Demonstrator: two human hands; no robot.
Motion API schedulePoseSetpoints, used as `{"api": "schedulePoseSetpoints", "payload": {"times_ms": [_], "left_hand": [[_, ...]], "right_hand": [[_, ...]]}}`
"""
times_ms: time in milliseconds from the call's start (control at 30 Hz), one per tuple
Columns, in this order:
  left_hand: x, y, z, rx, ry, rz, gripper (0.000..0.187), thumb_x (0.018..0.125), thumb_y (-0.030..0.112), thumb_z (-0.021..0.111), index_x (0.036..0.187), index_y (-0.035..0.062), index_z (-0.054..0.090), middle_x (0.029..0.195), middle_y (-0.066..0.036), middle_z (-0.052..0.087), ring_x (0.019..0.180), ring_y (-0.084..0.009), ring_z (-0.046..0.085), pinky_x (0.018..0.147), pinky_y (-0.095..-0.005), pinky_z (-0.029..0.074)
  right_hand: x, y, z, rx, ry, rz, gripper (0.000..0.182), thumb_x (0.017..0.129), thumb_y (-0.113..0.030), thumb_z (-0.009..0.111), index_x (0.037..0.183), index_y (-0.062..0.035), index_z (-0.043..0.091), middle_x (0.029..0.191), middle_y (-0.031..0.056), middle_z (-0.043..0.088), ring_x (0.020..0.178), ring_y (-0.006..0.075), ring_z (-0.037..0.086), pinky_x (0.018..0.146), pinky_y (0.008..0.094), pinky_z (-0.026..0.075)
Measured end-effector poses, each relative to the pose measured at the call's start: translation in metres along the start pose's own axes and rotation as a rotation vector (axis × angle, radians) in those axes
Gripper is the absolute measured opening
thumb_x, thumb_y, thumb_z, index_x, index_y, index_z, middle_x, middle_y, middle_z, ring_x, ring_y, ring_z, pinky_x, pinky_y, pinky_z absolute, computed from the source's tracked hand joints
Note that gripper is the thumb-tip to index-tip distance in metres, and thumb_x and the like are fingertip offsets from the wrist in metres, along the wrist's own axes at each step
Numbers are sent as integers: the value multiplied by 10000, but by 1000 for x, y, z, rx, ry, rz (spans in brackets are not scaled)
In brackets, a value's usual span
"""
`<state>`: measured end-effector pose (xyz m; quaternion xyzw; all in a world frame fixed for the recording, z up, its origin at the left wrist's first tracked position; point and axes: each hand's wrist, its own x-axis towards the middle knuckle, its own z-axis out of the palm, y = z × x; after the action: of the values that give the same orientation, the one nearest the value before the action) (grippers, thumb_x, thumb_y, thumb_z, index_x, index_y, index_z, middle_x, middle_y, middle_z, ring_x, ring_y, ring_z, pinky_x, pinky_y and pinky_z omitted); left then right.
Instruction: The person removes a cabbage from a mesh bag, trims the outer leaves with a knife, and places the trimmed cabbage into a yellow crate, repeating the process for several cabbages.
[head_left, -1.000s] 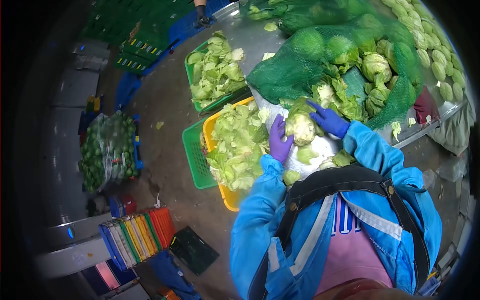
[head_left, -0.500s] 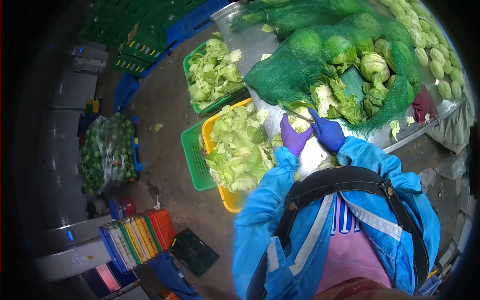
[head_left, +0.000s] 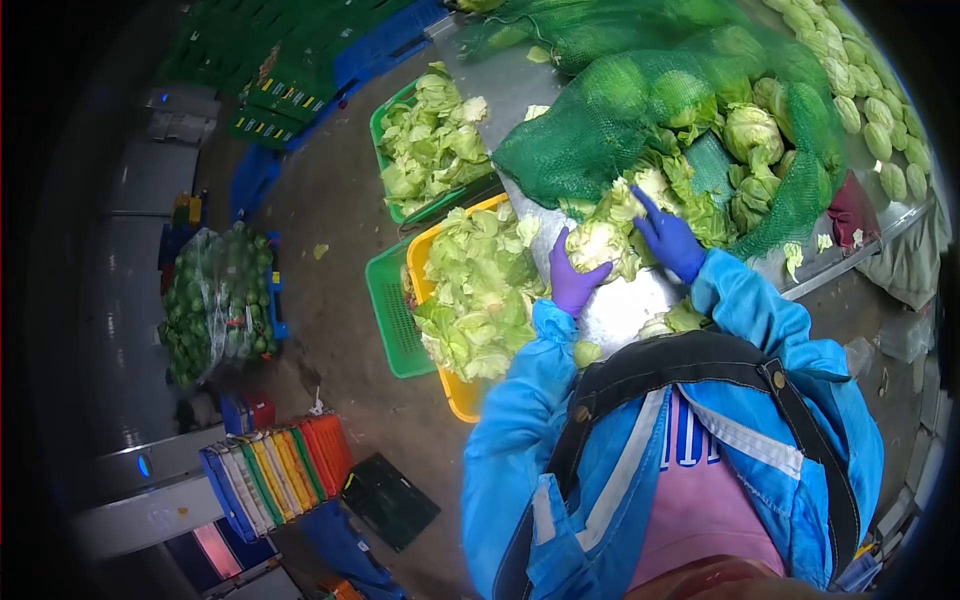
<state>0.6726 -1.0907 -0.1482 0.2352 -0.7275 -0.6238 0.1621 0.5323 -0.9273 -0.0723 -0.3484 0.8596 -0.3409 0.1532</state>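
My left hand (head_left: pixel 576 277), in a purple glove, lies against the near left side of a pale cabbage (head_left: pixel 597 246) on the metal table (head_left: pixel 625 305), thumb and fingers spread around it. My right hand (head_left: pixel 668 236), in a darker blue-purple glove, is to the right of that cabbage with its index finger stretched out over loose leaves. Whether it holds a knife cannot be made out. Beyond the hands, a green mesh bag (head_left: pixel 575 135) lies open around several cabbages and cut leaves.
Left of the table stand a yellow crate (head_left: pixel 463 398) and a green crate (head_left: pixel 388 205) full of leaves, with another green crate (head_left: pixel 390 310) beneath the yellow one. Small cabbages (head_left: pixel 878 140) line the far right. Stacked coloured crates (head_left: pixel 285 465) stand lower left.
My right hand has moved right, away from the cabbage, and its index finger now stretches out. My left hand has shifted slightly left and opened wider. The blade seen earlier no longer shows clearly.
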Motion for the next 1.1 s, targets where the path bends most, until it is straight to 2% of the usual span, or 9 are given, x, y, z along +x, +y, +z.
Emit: {"api": "schedulePoseSetpoints", "payload": {"times_ms": [100,400,500,567,700,767,900,1033,1100], "left_hand": [[2,2,5,52,80,32,1024,557,222,858,1360,-36,278,1209,-200,422,1118,-307,462,968,-397,396],[12,15,9,-63,-19,-45,999,521,219,872,1298,-84,321,1193,-209,463,1113,-296,485,937,-379,423],[13,14,13,97,21,18,1003,516,255,867,1298,-71,331,1186,-231,454,1101,-331,481,931,-405,419],[13,10,20,301,113,97,914,566,182,849,1287,-63,344,1135,-176,521,1019,-250,553,859,-350,483],[14,15,17,188,50,23,956,546,220,861,1299,-54,340,1190,-181,487,1090,-269,511,905,-369,457],[0,33,9,502,-51,284,953,544,229,861,1303,-31,346,1239,-182,446,1146,-281,468,943,-382,431],[-9,21,2,228,-73,293,959,552,195,859,1323,-5,324,1261,-175,410,1168,-285,442,982,-387,405],[-14,24,-2,29,-31,138,956,527,203,867,1293,-22,342,1215,-185,435,1129,-300,465,975,-388,395],[-13,19,1,19,5,115,955,527,190,868,1290,-33,338,1210,-185,440,1121,-288,473,966,-381,407]], "right_hand": [[-24,-24,-1,6,-171,-138,552,931,-309,468,1430,-181,267,648,204,579,564,363,577,557,447,451],[-13,2,21,-194,-127,-219,589,921,-299,473,1436,-133,240,703,186,609,570,348,584,536,453,446],[-9,0,32,-285,-86,-174,558,922,-310,471,1414,-122,285,715,178,614,584,349,589,543,451,451],[-6,3,39,-249,23,-147,534,922,-318,473,1395,-120,323,719,176,613,602,341,595,551,440,457],[2,2,17,-279,-41,-167,436,926,-328,455,1302,-108,434,727,171,615,629,357,595,570,454,457],[23,26,2,-195,-112,-158,426,951,-359,383,1293,-120,467,806,180,630,724,353,612,654,443,470],[45,52,7,-307,-259,-7,366,938,-387,384,1139,-143,567,891,194,641,801,377,614,730,450,474],[46,45,14,-29,-182,184,546,876,-476,494,1235,-64,505,990,198,646,929,342,617,804,424,475],[32,29,21,254,-94,218,818,761,-508,662,1349,-11,384,1040,215,627,969,312,610,828,372,473]]}}
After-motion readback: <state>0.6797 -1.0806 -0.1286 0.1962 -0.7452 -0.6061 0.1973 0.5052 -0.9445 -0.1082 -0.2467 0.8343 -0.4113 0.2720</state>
